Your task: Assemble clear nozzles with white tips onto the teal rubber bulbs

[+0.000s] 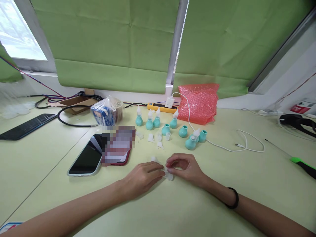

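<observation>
Low over the table, my two hands meet at a small translucent white plastic piece (169, 175). My left hand (145, 177) is closed, its fingertips against the piece's left side. On the right side, my right hand (186, 167) pinches at its upper end between thumb and finger; the fingers partly hide its shape. Another whitish piece (154, 159) lies just behind my left fingers. Beyond the hands stand several turquoise squeeze bulbs, some with clear pointed tips, like this bulb (139, 120), and some with bare mouths, like this one (183, 131). Loose translucent pieces (151, 138) lie in front of them.
To the left lie a dark-screened phone (86, 156) and a red-cased phone (123, 158). A bagged blue pack (105, 113), a yellow power strip (160, 108) and red bubble wrap (198, 103) line the back. A white cable (222, 148) and screwdriver (304, 168) are right.
</observation>
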The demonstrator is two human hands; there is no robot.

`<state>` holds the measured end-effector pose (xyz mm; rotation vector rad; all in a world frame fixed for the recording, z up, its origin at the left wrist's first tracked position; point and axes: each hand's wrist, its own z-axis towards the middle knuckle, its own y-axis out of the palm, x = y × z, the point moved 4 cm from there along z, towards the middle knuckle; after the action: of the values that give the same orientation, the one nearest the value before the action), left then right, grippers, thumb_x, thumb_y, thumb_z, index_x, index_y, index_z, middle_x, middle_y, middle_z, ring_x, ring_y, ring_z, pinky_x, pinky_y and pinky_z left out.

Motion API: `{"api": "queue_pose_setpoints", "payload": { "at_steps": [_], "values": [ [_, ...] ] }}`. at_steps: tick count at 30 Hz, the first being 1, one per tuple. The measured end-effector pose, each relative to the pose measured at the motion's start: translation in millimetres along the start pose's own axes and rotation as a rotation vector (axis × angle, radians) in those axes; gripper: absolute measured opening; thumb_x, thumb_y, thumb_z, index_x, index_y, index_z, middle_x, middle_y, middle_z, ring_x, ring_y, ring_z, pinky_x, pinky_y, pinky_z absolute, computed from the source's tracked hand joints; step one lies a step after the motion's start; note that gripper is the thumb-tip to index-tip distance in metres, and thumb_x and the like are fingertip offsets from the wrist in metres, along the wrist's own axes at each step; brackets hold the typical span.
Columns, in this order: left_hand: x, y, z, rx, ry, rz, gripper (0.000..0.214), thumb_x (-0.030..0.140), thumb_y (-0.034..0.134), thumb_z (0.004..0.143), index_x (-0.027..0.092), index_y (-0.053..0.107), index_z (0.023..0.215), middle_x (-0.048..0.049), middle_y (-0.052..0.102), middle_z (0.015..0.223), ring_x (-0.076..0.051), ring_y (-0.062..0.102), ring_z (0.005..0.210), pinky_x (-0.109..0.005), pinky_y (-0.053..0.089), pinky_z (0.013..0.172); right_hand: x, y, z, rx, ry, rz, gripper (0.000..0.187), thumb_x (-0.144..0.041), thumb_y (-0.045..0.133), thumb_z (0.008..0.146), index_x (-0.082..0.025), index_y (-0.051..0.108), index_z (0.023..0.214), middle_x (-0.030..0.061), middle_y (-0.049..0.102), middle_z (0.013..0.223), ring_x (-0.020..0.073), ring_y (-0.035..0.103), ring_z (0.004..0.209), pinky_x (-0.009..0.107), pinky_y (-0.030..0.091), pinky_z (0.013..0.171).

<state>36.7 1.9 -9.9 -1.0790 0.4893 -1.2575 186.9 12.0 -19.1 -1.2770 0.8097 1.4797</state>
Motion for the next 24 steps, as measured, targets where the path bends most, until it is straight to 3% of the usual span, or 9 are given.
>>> {"api": "queue_pose_setpoints", "payload": {
  "at_steps": [10,19,24],
  "values": [
    [1.2,0.2,-1.9,0.128,0.034,-0.049,0.017,0.009,0.040,0.082,0.011,0.057,0.083,-0.0103,0.059,0.087,-0.016,0.057,0.080,-0.025,0.048,0.069,-5.0,2.7,-0.4,-0.063,-0.038,-0.048,0.008,-0.011,0.063,0.063,-0.014,0.063,0.070,0.0031,0.060,0.069,0.0136,0.057,0.066,0.027,0.050,0.064],
    [2.4,-0.5,-0.7,0.102,0.047,-0.039,0.020,0.010,0.038,0.083,0.011,0.057,0.081,-0.0101,0.060,0.088,-0.016,0.058,0.079,-0.025,0.049,0.068,-6.8,2.5,-0.8,-0.083,-0.100,-0.134,0.006,-0.012,0.063,0.064,-0.015,0.065,0.069,0.0033,0.063,0.067,0.0140,0.059,0.064,0.026,0.050,0.061],
    [1.8,-0.4,-0.3,0.119,0.050,-0.044,0.018,0.009,0.039,0.082,0.011,0.057,0.082,-0.0093,0.061,0.088,-0.016,0.059,0.078,-0.025,0.049,0.068,-9.1,2.9,-2.3,-0.070,-0.221,-0.242,0.007,-0.012,0.062,0.066,-0.016,0.065,0.071,0.0041,0.065,0.067,0.0143,0.059,0.062,0.026,0.049,0.059]
  ]
}}
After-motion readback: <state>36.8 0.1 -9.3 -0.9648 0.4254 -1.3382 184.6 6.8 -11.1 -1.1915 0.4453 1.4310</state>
